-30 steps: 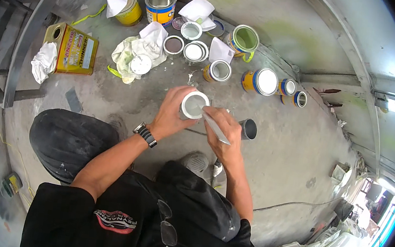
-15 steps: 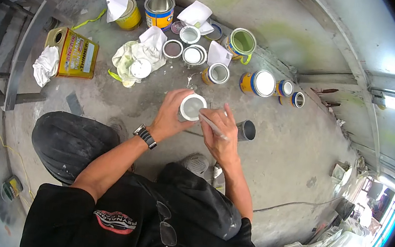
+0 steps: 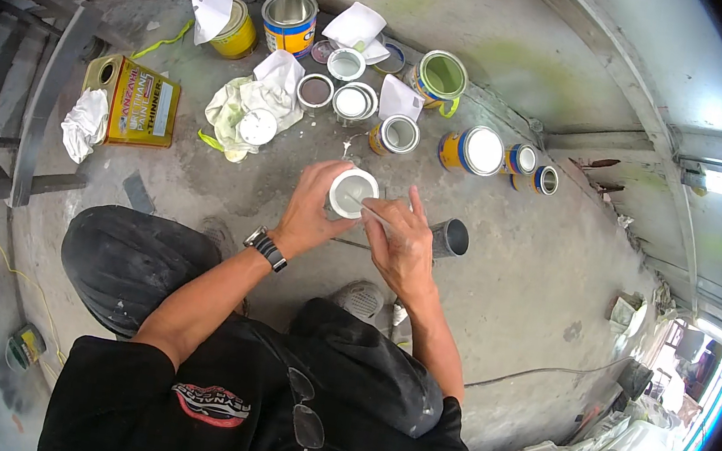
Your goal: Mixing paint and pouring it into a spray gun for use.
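Closest to me, my eyeglasses (image 3: 308, 426) hang from the front of my black shirt; if I bend much further, they could slip out and drop. A black wristwatch (image 3: 265, 246) circles my left wrist.

Ahead of my knees, my left hand (image 3: 312, 200) curls around the near left side of a white-rimmed cup (image 3: 358, 173), thumb and fingers hugging its wall. The cup sits between my two hands, its mouth facing up and pale stuff inside; I cannot tell whether its base rests on anything. With my right hand (image 3: 402, 238) I pinch a thin flat stick (image 3: 365, 205) between thumb and fingertips, one finger lifted away, and its far end reaches down inside the cup. A hard push sideways against the wall could tip the cup if my left fingers slacken, and a brisk stroke could slop the contents over the rim.

Just right of my right hand is an open grey cylinder (image 3: 451, 238); an elbow or knuckle swinging outward might knock it over.

Farther out, an open yellow-and-blue tin (image 3: 378, 137) stands beyond the cup, and a white lid (image 3: 258, 125) lies on a crumpled cloth (image 3: 226, 101). Off to the left, a white rag (image 3: 85, 124) rests against a rectangular yellow can (image 3: 163, 115).
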Demonstrator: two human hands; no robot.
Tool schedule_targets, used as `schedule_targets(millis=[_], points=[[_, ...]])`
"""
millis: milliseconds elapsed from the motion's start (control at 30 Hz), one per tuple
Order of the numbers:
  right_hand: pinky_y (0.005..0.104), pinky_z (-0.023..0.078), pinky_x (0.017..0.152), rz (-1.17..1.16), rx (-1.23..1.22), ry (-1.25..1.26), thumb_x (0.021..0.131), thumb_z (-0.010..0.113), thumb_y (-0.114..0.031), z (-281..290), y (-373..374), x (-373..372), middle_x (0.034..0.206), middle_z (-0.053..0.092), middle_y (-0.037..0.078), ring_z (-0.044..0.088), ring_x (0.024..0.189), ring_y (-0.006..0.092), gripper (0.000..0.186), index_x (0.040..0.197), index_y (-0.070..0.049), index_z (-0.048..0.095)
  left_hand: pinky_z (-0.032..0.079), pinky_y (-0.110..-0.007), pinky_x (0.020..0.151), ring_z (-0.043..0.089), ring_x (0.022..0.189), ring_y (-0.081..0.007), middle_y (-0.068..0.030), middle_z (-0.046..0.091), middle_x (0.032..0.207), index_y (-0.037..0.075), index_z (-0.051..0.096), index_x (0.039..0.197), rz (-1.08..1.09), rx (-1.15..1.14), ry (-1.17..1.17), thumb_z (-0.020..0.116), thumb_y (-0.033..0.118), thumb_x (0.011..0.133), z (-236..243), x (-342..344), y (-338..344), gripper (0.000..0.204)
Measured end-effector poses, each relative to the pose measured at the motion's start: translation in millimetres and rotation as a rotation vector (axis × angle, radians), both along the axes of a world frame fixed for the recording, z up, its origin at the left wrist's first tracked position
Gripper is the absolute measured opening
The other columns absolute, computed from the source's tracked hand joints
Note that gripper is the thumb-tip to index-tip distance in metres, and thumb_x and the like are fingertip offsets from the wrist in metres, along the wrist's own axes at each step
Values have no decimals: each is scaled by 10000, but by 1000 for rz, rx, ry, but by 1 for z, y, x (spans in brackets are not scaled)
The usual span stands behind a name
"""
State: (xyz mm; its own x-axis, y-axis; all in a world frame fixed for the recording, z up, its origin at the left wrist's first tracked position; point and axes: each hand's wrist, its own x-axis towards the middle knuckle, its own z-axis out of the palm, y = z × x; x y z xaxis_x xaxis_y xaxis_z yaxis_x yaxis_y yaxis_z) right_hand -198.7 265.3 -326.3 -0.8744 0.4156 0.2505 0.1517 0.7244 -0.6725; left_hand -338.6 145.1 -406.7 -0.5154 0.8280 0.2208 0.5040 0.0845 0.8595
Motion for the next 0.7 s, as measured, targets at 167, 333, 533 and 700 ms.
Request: schedule_targets(millis=[167, 333, 533, 700], points=[[595, 351, 1119, -59, 86, -26, 788, 729, -34, -4, 1, 3, 999, 702, 55, 687, 943, 262, 264, 1045, -57, 678, 421, -455, 1057, 500, 1249, -365, -155, 538, 1354, 66, 502, 1361, 5, 4, -2, 891, 86, 617, -1, 1, 1, 840], [602, 338, 1126, -31, 35, -5, 796, 721, -26, -13, -1, 5, 956, 706, 59, 691, 945, 255, 251, 1042, -58, 680, 425, -453, 1053, 499, 1250, -366, -155, 535, 1358, 67, 501, 1363, 12, -17, -20, 893, 87, 618, -3, 3, 1, 841], [603, 325, 1135, -27, -3, -19, 783, 727, -25, -4, -1, 3, 969, 708, 56, 691, 944, 248, 272, 1047, -75, 685, 428, -439, 1066, 494, 1271, -350, -139, 537, 1365, 82, 498, 1386, 18, -21, -39, 890, 105, 653, -1, 4, 1, 831], [595, 317, 1144, -102, 102, -21, 786, 720, -11, 0, 1, 2, 980, 704, 58, 690, 947, 252, 292, 1067, -85, 684, 432, -436, 1062, 491, 1272, -353, -141, 530, 1371, 82, 497, 1390, 12, -40, -33, 883, 92, 652, 6, 1, 2, 832]])
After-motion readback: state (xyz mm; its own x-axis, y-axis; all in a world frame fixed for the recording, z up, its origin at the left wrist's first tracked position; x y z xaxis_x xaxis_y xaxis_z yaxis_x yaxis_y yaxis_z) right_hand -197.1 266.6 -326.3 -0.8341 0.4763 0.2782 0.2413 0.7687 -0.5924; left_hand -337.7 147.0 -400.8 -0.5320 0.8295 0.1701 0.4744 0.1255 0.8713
